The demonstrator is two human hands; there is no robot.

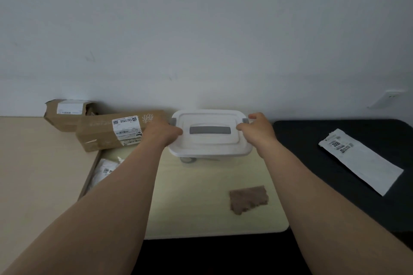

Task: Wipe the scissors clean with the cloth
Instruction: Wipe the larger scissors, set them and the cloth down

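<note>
A white plastic storage box with a lid and a grey handle stands at the back of the pale table, against the wall. My left hand grips the lid's left end at its grey latch. My right hand grips the right end at the other latch. Through the box's front wall a grey loop shows faintly, like a scissors handle; the rest of the inside is hidden. A brown cloth lies flat on the table, nearer to me and under my right forearm's left side.
Two cardboard parcels lie left of the box on a beige desk. A white packet sits in the gap beside the table. On the black surface at the right lies a white mailer bag. A wall socket is at the far right.
</note>
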